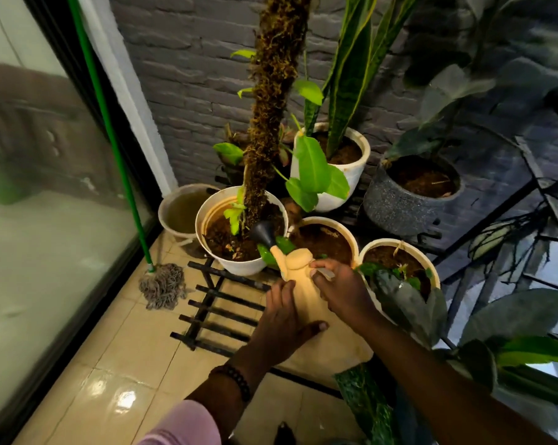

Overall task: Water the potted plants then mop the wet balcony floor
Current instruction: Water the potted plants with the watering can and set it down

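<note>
I hold the cream plastic watering can (306, 293) at the centre of the frame with both hands. My left hand (282, 322) wraps its side from below, fingers curled round the body; my right hand (341, 290) grips the top, fingers clenched on the handle. Its black funnel-shaped spout head (263, 234) tilts over the white round pot with the moss pole (239, 232), just above the dark soil. Further white pots (330, 239) stand right of it. At lower left, the green-handled string mop (162, 284) leans against the glass door (46, 187), its head resting on the glossy beige tiled floor (110, 380).
</note>
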Motion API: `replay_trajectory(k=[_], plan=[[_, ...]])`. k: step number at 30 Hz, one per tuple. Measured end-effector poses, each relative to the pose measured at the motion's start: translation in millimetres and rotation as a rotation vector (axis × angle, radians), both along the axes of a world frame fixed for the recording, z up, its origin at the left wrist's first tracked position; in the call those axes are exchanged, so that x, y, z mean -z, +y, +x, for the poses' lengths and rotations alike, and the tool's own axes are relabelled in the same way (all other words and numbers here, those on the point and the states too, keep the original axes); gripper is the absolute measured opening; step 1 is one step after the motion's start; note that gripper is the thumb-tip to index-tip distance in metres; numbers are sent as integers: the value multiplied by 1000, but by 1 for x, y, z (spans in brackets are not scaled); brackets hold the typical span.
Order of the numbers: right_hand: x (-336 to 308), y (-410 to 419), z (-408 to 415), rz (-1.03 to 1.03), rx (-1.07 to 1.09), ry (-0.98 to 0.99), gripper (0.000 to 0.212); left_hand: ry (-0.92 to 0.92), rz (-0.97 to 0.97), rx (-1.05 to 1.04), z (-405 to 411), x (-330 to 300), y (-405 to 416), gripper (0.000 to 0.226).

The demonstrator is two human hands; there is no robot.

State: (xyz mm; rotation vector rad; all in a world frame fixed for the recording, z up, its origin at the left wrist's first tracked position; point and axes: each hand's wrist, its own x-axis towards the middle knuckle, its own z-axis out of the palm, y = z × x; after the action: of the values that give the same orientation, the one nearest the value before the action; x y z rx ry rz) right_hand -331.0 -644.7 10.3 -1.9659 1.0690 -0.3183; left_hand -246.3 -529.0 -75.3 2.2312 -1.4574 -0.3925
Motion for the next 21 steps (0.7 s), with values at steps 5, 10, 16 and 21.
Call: replay_trajectory(k=[5, 10, 16, 21], plan=[[1, 15, 34, -25, -101, 32, 26, 8, -89, -99, 19, 5, 23, 103], [-5, 31, 73, -96, -136, 93, 29, 71, -92, -148, 54, 5, 37, 105], [-17, 43, 112, -215, -123, 183, 31, 259, -104, -137, 89, -2, 41, 109], [-25, 45, 136, -285, -132, 328, 27, 374, -159, -154, 95, -10, 41, 106]])
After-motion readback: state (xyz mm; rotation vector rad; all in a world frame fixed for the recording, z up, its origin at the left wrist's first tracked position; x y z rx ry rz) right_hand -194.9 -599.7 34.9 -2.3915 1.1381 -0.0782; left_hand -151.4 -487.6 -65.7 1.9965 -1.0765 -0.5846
